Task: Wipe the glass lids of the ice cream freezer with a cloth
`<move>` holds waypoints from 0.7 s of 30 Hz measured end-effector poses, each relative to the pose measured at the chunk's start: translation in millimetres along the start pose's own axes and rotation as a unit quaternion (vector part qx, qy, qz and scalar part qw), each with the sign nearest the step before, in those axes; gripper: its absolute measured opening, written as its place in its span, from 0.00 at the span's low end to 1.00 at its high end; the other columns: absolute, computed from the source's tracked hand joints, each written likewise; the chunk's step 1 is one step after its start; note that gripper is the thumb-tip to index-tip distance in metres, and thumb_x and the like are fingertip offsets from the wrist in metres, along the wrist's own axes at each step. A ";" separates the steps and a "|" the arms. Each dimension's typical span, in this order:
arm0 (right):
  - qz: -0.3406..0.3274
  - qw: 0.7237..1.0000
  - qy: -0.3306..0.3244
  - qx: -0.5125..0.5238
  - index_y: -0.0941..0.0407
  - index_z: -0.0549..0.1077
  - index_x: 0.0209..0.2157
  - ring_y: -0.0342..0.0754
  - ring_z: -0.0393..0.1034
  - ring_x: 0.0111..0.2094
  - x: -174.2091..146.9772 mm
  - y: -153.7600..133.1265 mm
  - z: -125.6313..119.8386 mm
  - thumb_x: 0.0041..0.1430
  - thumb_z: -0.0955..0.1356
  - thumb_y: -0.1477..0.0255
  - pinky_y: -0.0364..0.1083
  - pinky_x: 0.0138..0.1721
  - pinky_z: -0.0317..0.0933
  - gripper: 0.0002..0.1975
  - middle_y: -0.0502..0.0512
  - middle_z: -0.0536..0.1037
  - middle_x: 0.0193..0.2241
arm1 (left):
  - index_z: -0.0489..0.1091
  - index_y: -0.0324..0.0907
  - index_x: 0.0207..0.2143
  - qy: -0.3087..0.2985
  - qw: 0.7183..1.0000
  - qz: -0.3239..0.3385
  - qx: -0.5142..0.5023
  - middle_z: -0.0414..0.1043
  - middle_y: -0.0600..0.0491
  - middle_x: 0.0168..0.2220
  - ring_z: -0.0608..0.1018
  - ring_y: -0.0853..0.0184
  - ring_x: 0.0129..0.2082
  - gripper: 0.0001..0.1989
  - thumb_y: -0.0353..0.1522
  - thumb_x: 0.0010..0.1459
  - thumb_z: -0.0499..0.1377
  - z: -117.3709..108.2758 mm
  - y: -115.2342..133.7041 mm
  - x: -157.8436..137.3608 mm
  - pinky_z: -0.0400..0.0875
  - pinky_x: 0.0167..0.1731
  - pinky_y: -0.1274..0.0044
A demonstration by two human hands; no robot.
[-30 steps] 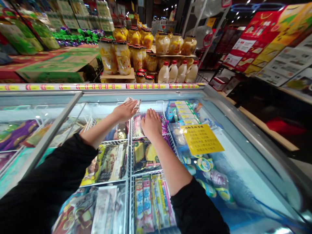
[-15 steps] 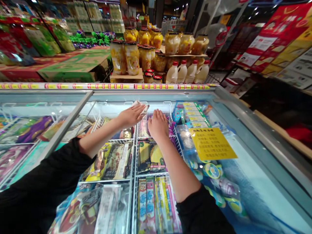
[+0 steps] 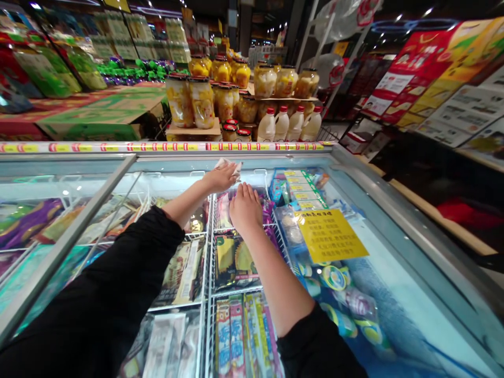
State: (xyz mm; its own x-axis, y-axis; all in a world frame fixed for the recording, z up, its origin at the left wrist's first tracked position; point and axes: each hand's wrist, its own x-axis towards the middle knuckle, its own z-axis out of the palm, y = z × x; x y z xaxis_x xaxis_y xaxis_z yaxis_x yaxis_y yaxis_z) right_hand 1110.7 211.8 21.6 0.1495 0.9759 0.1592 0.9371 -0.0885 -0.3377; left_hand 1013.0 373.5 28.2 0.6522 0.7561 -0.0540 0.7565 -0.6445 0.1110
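Note:
A chest freezer with a sliding glass lid (image 3: 397, 262) lies in front of me. Near the far edge of the glass, my left hand (image 3: 220, 178) presses on a crumpled whitish cloth (image 3: 238, 168), which sticks out past the fingertips. My right hand (image 3: 246, 210) rests flat on the glass just right of it and nearer to me, fingers stretched out, holding nothing. Beneath the glass, wire baskets hold packaged ice creams, among them dark and yellow packs (image 3: 236, 260) and long thin sticks (image 3: 236, 331).
A yellow paper notice (image 3: 333, 236) is on the glass to the right. A metal lid frame (image 3: 94, 205) crosses the left side. Price labels (image 3: 169, 147) line the far rim. Behind stand fruit jars (image 3: 202, 102), white jugs (image 3: 281, 126) and stacked cartons (image 3: 425, 68).
My left hand has slid with the cloth a little towards the far edge of the glass. The right hand stays flat on the lid. The camera view has shifted slightly.

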 end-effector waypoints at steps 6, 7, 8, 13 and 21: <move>-0.004 1.000 -0.001 0.002 0.71 0.59 0.74 0.57 0.49 0.77 -0.7 0.9 -0.6 0.73 0.58 0.76 0.56 0.77 0.42 0.31 0.71 0.58 0.75 | 0.43 0.39 0.79 0.016 1.000 0.003 0.006 0.45 0.50 0.80 0.49 0.63 0.79 0.36 0.44 0.76 0.35 3.1 -44.3 -27.6 0.43 0.75 0.71; -0.004 1.000 0.000 0.002 0.70 0.59 0.74 0.57 0.49 0.77 -0.5 1.1 0.0 0.74 0.58 0.76 0.56 0.77 0.42 0.31 0.71 0.59 0.75 | 0.43 0.38 0.79 0.018 0.999 -0.032 0.008 0.46 0.49 0.80 0.50 0.62 0.79 0.36 0.44 0.76 0.35 -0.1 -54.4 -26.2 0.45 0.75 0.71; -0.004 1.000 0.000 0.002 0.70 0.59 0.74 0.57 0.49 0.77 -0.2 1.1 0.5 0.74 0.57 0.76 0.56 0.77 0.42 0.31 0.71 0.59 0.75 | 0.44 0.37 0.79 0.019 0.998 -0.066 0.009 0.45 0.47 0.80 0.50 0.62 0.79 0.36 0.44 0.76 0.35 -3.5 -62.0 -22.9 0.46 0.75 0.70; -0.009 1.000 0.000 -0.009 0.71 0.60 0.73 0.58 0.49 0.77 0.4 0.6 2.8 0.74 0.57 0.75 0.57 0.76 0.42 0.30 0.72 0.58 0.75 | 0.43 0.33 0.79 0.025 0.989 -0.145 -0.008 0.39 0.43 0.80 0.48 0.56 0.79 0.36 0.42 0.76 0.35 -9.8 -51.1 2.6 0.46 0.76 0.64; -0.011 0.999 0.006 -0.030 0.72 0.59 0.73 0.60 0.51 0.77 -0.1 1.3 6.9 0.74 0.56 0.75 0.57 0.75 0.43 0.31 0.72 0.58 0.75 | 0.44 0.40 0.79 0.026 0.999 0.021 -0.008 0.45 0.51 0.79 0.51 0.64 0.79 0.35 0.43 0.75 0.38 4.6 -36.1 -27.7 0.47 0.75 0.70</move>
State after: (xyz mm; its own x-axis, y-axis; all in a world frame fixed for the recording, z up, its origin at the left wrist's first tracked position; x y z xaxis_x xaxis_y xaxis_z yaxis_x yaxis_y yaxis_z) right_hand 1109.7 213.0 14.8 0.1318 0.9752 0.1778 0.9573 -0.0786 -0.2784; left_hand 967.9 375.3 21.1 0.6792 0.7339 0.0021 0.7277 -0.6738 0.1279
